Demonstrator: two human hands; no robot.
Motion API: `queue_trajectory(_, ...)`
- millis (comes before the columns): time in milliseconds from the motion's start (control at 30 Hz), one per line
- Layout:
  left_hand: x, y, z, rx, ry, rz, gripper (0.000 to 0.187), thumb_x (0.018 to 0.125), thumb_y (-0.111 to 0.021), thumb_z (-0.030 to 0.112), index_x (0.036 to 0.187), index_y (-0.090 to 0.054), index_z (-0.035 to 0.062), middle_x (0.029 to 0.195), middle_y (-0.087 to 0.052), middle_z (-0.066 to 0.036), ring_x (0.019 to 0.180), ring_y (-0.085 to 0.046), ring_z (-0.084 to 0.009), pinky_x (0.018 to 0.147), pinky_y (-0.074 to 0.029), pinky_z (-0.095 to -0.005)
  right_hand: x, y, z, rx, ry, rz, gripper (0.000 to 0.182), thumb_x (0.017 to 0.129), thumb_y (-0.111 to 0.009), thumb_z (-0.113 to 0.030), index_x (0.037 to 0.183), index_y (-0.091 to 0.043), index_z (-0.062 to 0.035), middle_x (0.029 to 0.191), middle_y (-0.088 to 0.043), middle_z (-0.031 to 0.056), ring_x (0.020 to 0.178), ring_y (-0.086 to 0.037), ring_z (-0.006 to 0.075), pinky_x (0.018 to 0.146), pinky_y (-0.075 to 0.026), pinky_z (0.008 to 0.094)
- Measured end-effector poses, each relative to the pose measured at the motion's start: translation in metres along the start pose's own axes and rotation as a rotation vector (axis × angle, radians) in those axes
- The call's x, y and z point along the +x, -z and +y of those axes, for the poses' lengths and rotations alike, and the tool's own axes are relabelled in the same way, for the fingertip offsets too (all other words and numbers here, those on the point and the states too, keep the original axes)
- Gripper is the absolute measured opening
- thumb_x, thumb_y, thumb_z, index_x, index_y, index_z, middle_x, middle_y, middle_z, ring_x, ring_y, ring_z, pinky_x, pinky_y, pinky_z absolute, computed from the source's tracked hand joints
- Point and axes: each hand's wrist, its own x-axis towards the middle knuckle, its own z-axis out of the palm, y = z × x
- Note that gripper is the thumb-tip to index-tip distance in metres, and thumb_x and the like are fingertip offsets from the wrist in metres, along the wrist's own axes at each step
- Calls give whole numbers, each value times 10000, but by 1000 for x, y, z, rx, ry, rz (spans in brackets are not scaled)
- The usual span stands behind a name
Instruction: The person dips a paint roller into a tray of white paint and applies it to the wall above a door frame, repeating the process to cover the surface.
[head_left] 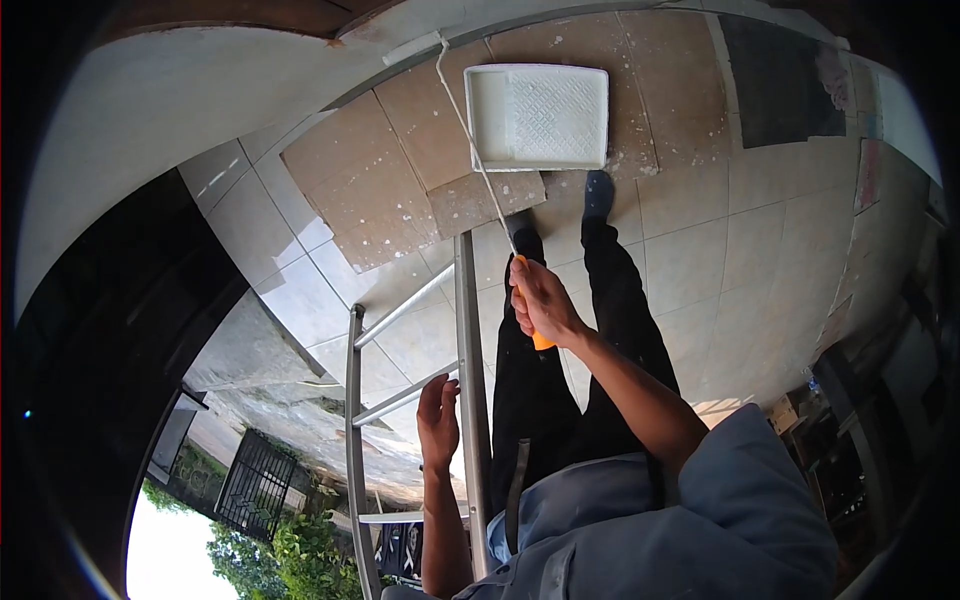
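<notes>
My right hand (545,303) is wrapped round the orange handle of a paint roller (475,150). Its long thin rod reaches up past the left side of the paint tray, and the white roller head lies against the pale wall at the top. The white paint tray (556,118), with a ridged slope and white paint over it, sits on the floor in front of my feet. My left hand (438,420) is held beside the metal ladder (468,340), fingers loosely bent and apart from the thumb, overlapping a rung in this view.
Brown cardboard sheets (365,170) spotted with white paint cover the floor along the wall (230,90). A dark mat (780,80) lies at the upper right. Pale tiles (690,250) spread to the right of my legs. Plants (290,550) and a black grille (257,485) show outside, lower left.
</notes>
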Motion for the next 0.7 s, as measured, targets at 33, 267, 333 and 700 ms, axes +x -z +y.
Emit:
queue_trajectory(33,0,0,5,2,1,2,333,1009,-537,201,1210,-564,-63,1049,-673,-165,997,-648,-211,884,-495,-321,-2,-2,-3,-5,-13,4,416,1006,-449,-501,859,-406,-114,564,-338,-50,401,-347,48,374,-359,235)
queue_trajectory(267,8,0,2,3,-42,-30,420,1002,-542,299,1243,-543,-45,1086,-656,-159,991,-637,-207,861,-504,-330,52,-6,-1,11,7,45,422,1000,-455,-520,882,-438,-115,595,-406,-43,414,-376,45,381,-354,218)
queue_trajectory(333,8,0,-2,-12,-17,-25,387,1006,-540,270,1230,-551,-45,1078,-661,-154,993,-638,-203,874,-496,-322,28,-17,-12,44,-23,52,420,1002,-454,-516,882,-438,-114,594,-407,-42,414,-385,46,381,-356,218)
queue_trajectory(700,33,-27,56,-243,-49,-120,342,1009,-544,237,1219,-562,-31,1096,-663,-141,1049,-618,-194,925,-468,-311,-95,-13,-40,-64,-88,38,418,1026,-392,-485,896,-431,-90,581,-402,-17,391,-396,60,363,-383,226)
